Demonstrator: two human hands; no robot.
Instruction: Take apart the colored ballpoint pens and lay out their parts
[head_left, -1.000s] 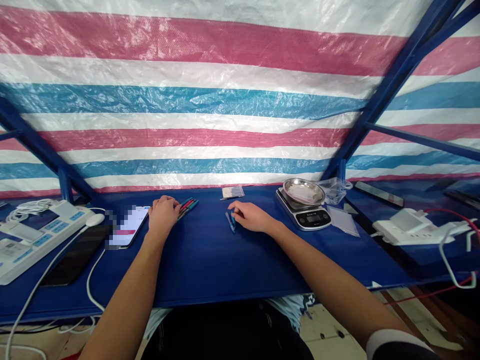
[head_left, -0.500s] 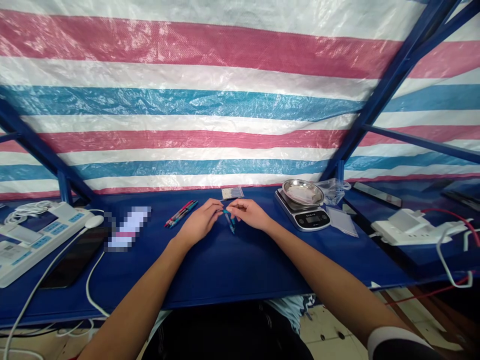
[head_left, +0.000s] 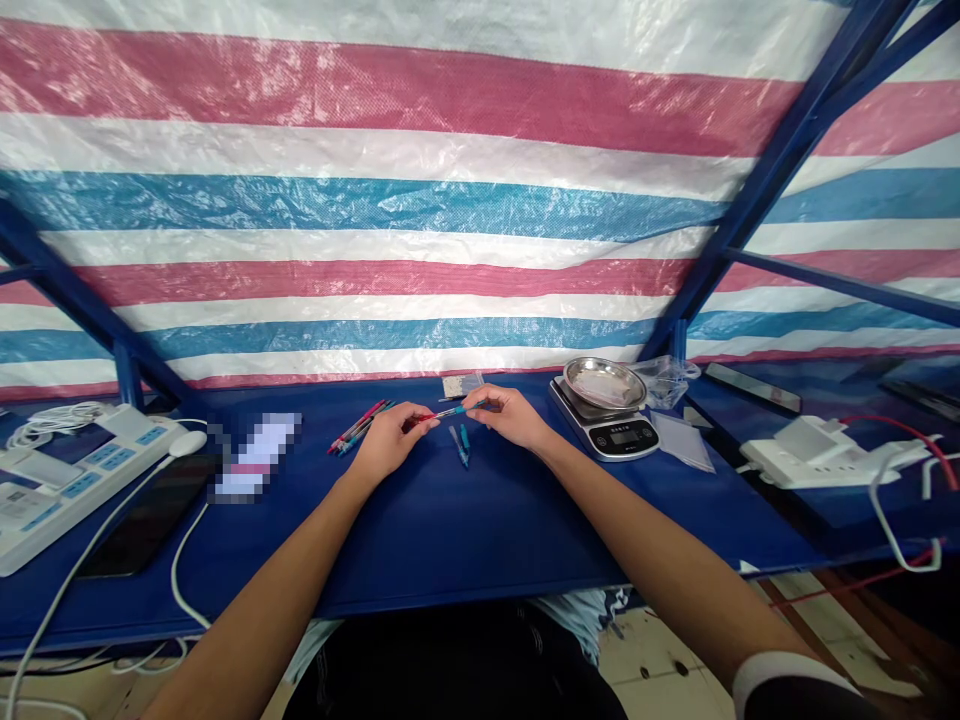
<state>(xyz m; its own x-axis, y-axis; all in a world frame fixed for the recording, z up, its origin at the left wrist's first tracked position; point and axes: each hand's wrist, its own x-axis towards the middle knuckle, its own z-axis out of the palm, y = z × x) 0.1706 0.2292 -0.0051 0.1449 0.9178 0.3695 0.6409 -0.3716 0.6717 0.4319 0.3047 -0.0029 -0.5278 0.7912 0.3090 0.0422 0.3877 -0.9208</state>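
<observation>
Fingertips of my left hand (head_left: 390, 442) and right hand (head_left: 510, 415) pinch one pen (head_left: 441, 413), red end leftward, near the blue counter's (head_left: 450, 540) far edge; two more pens (head_left: 459, 446) lie just below, a bunch of pens (head_left: 360, 428) further left.

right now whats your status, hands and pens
Left hand and right hand both pinching a red-and-blue pen. Two loose pens below it. Pen bunch left of left hand.

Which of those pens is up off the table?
The pen stretched between the left hand and right hand, red toward the left. The others lie flat: a bunch beside the left hand, and two pens below the right hand.
</observation>
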